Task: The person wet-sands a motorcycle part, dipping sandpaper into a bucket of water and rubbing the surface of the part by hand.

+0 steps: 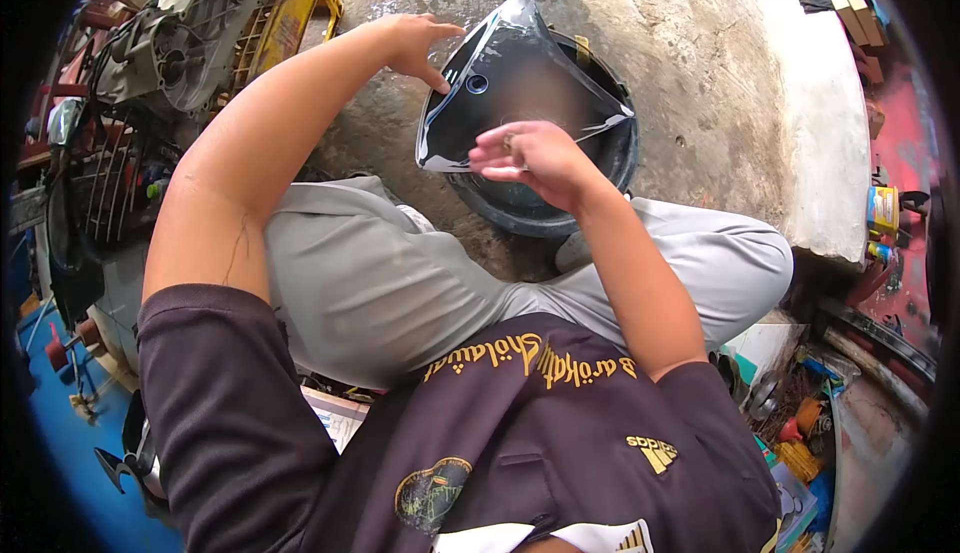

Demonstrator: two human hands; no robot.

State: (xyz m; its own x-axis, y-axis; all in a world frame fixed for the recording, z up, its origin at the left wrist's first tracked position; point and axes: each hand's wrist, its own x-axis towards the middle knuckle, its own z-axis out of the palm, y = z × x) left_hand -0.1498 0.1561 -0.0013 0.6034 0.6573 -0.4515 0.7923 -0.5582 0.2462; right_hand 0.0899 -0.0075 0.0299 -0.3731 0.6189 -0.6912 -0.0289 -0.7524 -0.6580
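A glossy black panel [500,78] with pale edges and a small round hole rests tilted over a round dark basin [610,168] on the concrete floor. At the panel's upper left edge is my left hand [415,48], thumb and fingers apart, the thumb by the edge. My right hand [530,158] hovers over the panel's lower edge, slightly blurred, its fingers spread and a ring on one. Nothing shows between its fingers. Water is partly visible in the basin below that hand.
A yellow metal frame [292,13] and a metal engine part [165,58] stand at the upper left. To the right are a white ledge [825,133] and a yellow can [882,209]. Assorted tools and parts lie at the lower right.
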